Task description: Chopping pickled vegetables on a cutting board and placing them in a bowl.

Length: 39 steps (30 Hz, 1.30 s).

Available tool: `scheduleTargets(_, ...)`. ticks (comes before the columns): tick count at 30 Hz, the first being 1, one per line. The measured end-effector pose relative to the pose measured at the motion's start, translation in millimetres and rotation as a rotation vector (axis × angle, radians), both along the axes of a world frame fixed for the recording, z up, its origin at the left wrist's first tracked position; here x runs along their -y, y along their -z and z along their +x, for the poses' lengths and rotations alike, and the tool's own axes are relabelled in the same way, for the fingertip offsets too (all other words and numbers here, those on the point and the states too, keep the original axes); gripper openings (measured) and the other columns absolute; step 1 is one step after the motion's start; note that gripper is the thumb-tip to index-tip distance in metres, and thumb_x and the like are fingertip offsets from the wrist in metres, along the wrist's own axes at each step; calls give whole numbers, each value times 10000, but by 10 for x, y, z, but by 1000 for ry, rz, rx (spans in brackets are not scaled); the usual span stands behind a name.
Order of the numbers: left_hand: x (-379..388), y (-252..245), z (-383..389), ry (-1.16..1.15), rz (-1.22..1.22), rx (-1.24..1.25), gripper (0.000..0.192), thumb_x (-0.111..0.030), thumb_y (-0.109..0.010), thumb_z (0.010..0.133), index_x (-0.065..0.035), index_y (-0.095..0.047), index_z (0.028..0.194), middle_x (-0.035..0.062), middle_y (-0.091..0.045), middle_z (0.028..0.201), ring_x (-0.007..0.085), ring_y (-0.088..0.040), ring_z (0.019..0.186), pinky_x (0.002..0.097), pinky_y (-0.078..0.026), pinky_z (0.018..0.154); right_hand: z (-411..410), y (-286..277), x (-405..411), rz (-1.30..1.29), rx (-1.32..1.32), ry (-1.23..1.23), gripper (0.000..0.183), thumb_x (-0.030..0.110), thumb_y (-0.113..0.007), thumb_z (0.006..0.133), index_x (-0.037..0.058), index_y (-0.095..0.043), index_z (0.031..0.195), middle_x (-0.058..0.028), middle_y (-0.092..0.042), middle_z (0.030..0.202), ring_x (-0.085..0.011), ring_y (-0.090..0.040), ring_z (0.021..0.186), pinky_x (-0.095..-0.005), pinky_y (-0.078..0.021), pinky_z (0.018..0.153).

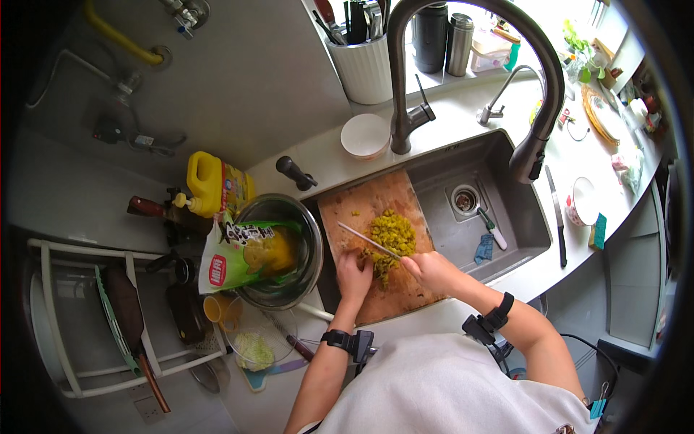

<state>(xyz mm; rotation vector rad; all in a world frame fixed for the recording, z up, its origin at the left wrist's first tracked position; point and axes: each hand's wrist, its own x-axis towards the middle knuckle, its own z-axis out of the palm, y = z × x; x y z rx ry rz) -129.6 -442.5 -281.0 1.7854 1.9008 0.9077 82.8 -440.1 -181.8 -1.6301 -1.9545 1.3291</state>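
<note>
A wooden cutting board (347, 195) lies across the left part of the sink. Chopped yellow-green pickled vegetable (393, 232) is heaped on it, with darker pieces nearer me. My right hand (434, 273) grips a kitchen knife (366, 237) by its handle, which the fingers hide. The blade points to the far left, seen almost edge-on at the near-left side of the heap. Beside the blade, my left hand (355, 275) has its fingers curled down on the vegetable at the near edge of the heap. Its fingertips are partly hidden.
Left of the board, a metal bowl (320, 244) holds an opened green food bag (230, 260). The sink basin (434, 179) contains a brush (492, 230) and a blue cloth (484, 248). A gooseneck faucet (400, 97) arches overhead. Another knife (557, 217) lies on the right counter.
</note>
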Motion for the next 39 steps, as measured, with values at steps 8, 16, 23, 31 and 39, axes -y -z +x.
scheduleTargets(8,98,4,59,112,82,4,233,-92,-737,732,-13,-688,946,166,-653,985,364,-632,881,401,-524,761,99,-183,245,-65,242,-118,554,436,-426,982,-15,-640,742,-262,-634,736,-440,-629,742,-519,-491,697)
scheduleTargets(16,92,-4,62,123,67,-30,228,-85,-731,712,-32,-707,932,154,-664,974,349,-639,887,403,-522,760,-138,208,220,-41,225,-100,553,450,-434,974,0,-651,739,-250,-642,718,-435,-642,735,-507,-510,698)
scheduleTargets(23,119,-10,44,152,-19,-115,174,-112,-728,734,-32,-712,888,134,-679,957,311,-656,865,377,-532,756,-356,465,-80,33,74,45,523,422,-424,981,-9,-649,786,-268,-630,736,-458,-625,784,-514,-494,714)
scheduleTargets(31,221,-29,29,114,68,-16,159,-108,-722,755,-20,-709,886,124,-681,949,305,-656,884,368,-531,786,-85,201,50,13,8,-37,536,398,-389,1001,-29,-620,773,-296,-616,765,-475,-605,761,-533,-472,693)
scheduleTargets(39,179,-29,52,117,34,-38,217,-87,-736,716,-21,-704,920,153,-662,968,347,-641,868,398,-528,754,23,-160,277,-32,247,-161,562,404,-396,998,-18,-631,711,-255,-635,702,-439,-636,721,-519,-502,685)
